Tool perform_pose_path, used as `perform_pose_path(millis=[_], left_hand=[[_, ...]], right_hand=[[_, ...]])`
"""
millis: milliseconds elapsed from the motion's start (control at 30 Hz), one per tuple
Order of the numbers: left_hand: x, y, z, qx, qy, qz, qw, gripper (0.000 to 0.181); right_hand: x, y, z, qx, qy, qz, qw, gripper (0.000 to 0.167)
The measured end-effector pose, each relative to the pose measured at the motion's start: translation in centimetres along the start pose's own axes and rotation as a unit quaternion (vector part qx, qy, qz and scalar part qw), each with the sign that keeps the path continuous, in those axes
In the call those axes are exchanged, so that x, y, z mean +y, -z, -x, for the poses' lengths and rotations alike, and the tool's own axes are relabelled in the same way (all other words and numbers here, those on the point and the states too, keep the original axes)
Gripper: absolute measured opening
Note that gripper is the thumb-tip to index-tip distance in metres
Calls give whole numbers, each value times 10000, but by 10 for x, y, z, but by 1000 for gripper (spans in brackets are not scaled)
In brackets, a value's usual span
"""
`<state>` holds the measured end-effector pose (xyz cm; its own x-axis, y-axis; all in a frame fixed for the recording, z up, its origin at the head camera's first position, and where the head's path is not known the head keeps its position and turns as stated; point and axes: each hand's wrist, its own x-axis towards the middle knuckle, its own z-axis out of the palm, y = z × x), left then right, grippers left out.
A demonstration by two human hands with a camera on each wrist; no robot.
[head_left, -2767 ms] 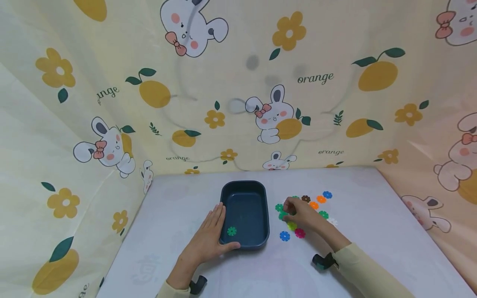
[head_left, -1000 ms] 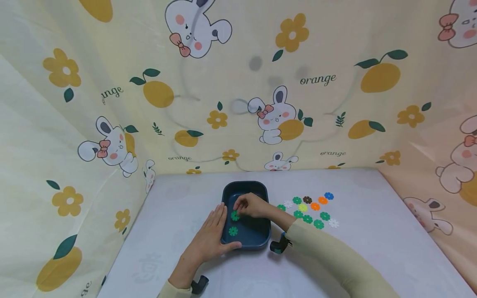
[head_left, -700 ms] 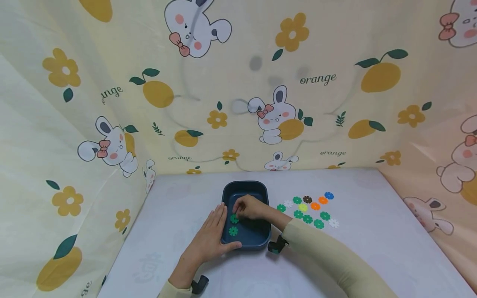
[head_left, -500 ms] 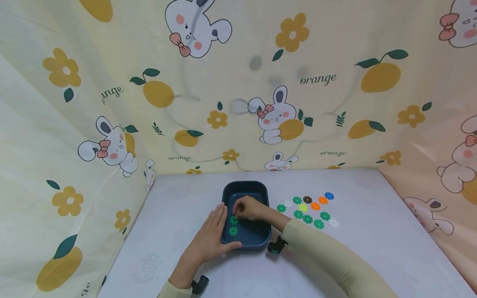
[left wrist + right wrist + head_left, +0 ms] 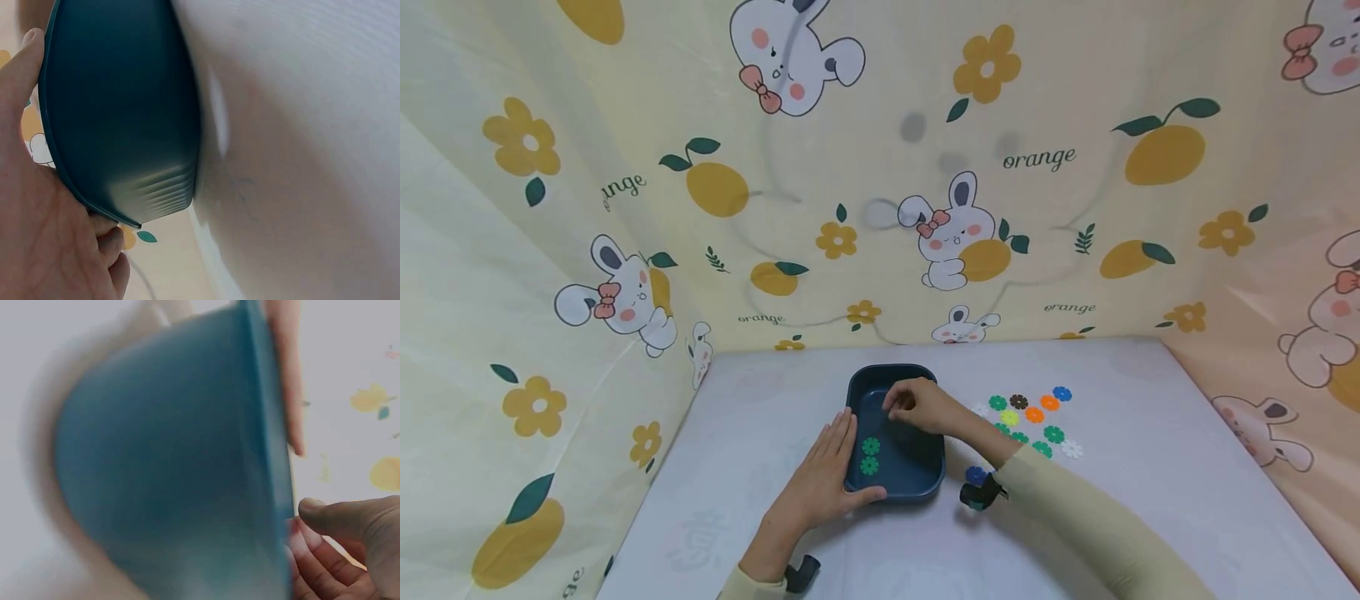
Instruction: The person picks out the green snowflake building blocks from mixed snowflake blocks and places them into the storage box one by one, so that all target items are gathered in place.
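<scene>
Pale table (image 5: 752, 433) under blue tray (image 5: 917, 475), printed cloth (image 5: 880, 158) behind it; left hand (image 5: 820, 479) straight-fingered along its rim, right hand (image 5: 922, 406) loosely curled above it, nothing held.

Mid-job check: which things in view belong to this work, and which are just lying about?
Likely in the job:
dark blue tray
two green discs inside
left hand, at tray rim
right hand, above tray
loose green discs, judging by colour

Perhaps just lying about:
orange discs
blue discs
white discs
brown disc
yellow disc
</scene>
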<state>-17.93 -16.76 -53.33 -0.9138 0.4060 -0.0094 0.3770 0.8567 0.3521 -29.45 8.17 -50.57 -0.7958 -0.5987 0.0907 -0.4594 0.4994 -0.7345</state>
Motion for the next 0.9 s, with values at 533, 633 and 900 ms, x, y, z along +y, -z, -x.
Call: perform_pose_path(millis=[533,633,900], left_hand=[[1,1,0,28,72,24,10000,125],[1,1,0,21,59,13,10000,125],[1,0,0,18,49,24,10000,127]], right_hand=[[55,61,47,634,-994,95,9930,14],[71,62,54,570,-1252,135,9904,16],[97,61,63,238,-1641,167,9860,21]])
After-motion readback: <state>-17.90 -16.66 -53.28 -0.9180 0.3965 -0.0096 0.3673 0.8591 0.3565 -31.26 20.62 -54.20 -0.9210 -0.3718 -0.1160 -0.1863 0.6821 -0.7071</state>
